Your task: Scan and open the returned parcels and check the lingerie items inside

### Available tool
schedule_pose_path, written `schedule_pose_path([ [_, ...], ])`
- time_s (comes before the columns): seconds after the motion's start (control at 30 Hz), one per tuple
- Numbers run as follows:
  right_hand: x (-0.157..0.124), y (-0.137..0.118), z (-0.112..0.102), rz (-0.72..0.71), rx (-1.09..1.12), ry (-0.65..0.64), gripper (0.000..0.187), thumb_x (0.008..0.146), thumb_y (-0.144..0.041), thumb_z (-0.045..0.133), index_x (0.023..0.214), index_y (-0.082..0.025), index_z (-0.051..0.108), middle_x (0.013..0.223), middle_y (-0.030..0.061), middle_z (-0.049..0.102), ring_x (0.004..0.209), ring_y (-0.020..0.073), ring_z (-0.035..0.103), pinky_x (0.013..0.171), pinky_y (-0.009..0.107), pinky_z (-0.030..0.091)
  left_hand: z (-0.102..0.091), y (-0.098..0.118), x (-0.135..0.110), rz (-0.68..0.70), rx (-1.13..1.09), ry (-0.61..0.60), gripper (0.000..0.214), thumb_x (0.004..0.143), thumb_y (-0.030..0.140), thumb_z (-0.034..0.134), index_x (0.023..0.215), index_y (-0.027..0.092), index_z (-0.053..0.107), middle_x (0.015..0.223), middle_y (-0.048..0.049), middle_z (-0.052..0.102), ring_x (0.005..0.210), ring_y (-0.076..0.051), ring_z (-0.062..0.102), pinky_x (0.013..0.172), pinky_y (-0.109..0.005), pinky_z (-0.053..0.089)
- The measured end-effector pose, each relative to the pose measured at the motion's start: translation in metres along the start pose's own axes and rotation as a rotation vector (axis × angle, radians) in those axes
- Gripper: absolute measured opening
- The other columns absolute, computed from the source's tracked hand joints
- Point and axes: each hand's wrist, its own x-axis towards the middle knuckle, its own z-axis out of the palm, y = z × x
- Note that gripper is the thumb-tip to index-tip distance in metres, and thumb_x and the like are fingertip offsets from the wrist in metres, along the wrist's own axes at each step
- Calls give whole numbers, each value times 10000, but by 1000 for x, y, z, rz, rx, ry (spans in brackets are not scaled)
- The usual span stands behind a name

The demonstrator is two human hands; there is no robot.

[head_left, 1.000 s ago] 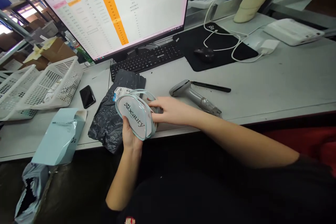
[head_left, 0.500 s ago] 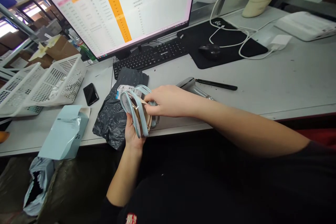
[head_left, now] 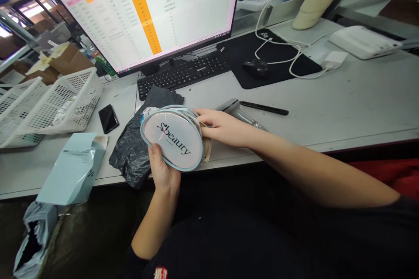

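One "beauty" cosmetic pouch [head_left: 173, 141] gripped in my left hand [head_left: 165, 176]; right hand [head_left: 223, 127] closure, I cannot tell. Likely light, slick; hold piped rim [head_left: 186, 169].

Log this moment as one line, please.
left hand: holding oval plastic pouch with pale-blue trim | right hand: at pouch's right edge, fingers partly hidden | on grey desk: crumpled black plastic mailer
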Motion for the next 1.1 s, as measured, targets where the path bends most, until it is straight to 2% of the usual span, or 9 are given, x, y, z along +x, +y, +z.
schedule_pose_path([
  [0.1,-6,1,-6,56,117,59,307,911,-312,540,652,-180,637,1137,64,716,998,225,640,880,327,453,5,9,1,-27,-26,32,355,1040,288,487,1382,298,584,1411,-45,634,1360,-207,546,1169,-436,424],
  [0.23,-13,5,-16,212,175,105,428,909,-369,547,523,-190,497,832,61,711,880,218,641,758,303,431,7,17,5,-169,-46,137,417,1070,385,370,1389,226,585,1413,-92,628,1381,-228,523,1176,-470,414],
  [0.4,-19,-1,-3,254,111,72,374,878,-516,622,705,-185,611,670,-6,604,662,146,535,626,276,345,2,14,3,-74,-9,122,411,1062,421,389,1355,245,616,1448,-69,602,1420,-213,476,1197,-443,387],
  [0.5,-21,-4,15,253,83,15,267,888,-449,617,836,-189,650,740,-3,655,678,138,549,626,264,337,-5,7,1,-45,23,92,394,1058,425,400,1322,256,639,1477,-57,577,1429,-220,465,1197,-448,386],
  [0.57,-21,-3,25,258,29,4,185,871,-350,608,778,-189,611,712,-13,639,642,123,523,607,260,311,-10,2,0,-10,50,57,365,1042,423,457,1313,264,643,1486,-53,569,1430,-221,463,1195,-438,389],
  [0.67,-19,0,28,255,-13,41,235,836,-270,579,634,-190,491,597,-42,525,572,100,433,571,264,266,-18,0,1,-4,73,17,354,1014,413,534,1329,283,630,1487,-47,570,1429,-214,465,1201,-424,379],
  [0.77,-18,2,22,236,122,70,275,843,-288,557,602,-191,468,555,-52,470,554,95,412,556,251,280,-19,4,2,-68,60,-3,355,1029,389,504,1348,286,621,1464,-40,592,1421,-206,476,1203,-413,377],
  [0.97,-24,-1,1,247,439,6,231,850,-328,622,688,-173,567,639,4,624,634,141,586,598,248,420,-14,15,-4,-121,22,-44,396,1027,397,502,1400,299,591,1426,-41,626,1408,-209,494,1202,-400,383],
  [1.1,-32,0,-6,171,640,-72,284,879,-378,677,727,-166,568,652,-14,575,618,115,544,589,237,431,-16,21,-9,-323,-63,-44,421,1040,427,452,1408,280,594,1334,-64,689,1346,-221,560,1213,-419,357],
])
